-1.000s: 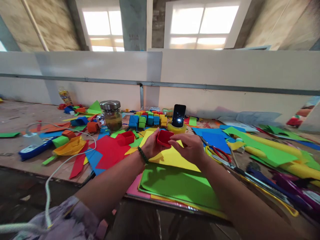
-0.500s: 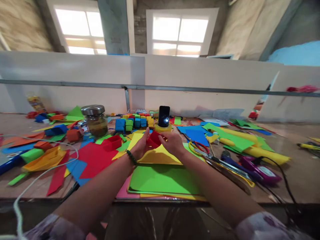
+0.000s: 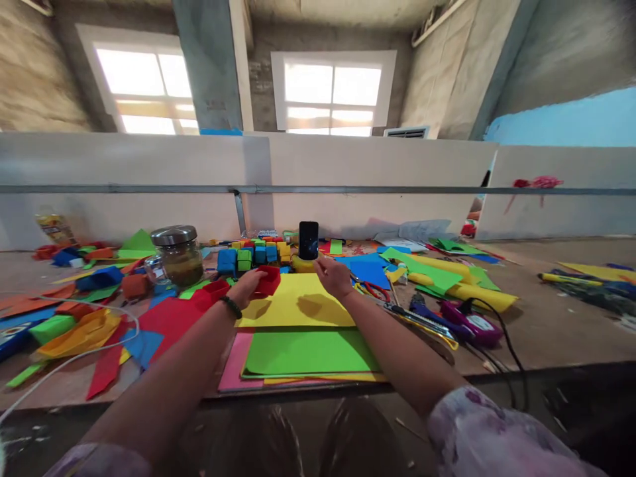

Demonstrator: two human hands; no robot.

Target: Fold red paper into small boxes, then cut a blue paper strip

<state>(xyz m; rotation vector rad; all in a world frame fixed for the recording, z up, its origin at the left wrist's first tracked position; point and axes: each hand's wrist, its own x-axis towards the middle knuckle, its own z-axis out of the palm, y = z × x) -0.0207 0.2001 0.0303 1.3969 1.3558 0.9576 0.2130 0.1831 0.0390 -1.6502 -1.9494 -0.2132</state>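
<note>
My left hand (image 3: 247,291), with a dark beaded bracelet at the wrist, grips a small red open box (image 3: 269,281) of foam or card above the left side of a yellow sheet (image 3: 293,311). My right hand (image 3: 336,277) is raised over that sheet's right side, its fingers drawn together; whether anything small is in them I cannot make out. Just beyond it a dark phone (image 3: 309,240) stands upright on a yellow round base (image 3: 304,265). Under the yellow sheet lies a green sheet (image 3: 311,354). Another red box (image 3: 211,291) lies left of my left hand.
A glass jar (image 3: 181,262) with a metal lid stands at the left. Colourful small blocks (image 3: 244,258) cluster behind my hands. To the right lie a box cutter (image 3: 420,321), a purple device (image 3: 472,323) with a black cord and yellow rolls (image 3: 479,295). A white cable (image 3: 74,361) crosses the left side.
My hands have moved apart. The red box, between both hands before, is now in my left hand alone, further left. My right hand has let go of it. The view has tilted up.
</note>
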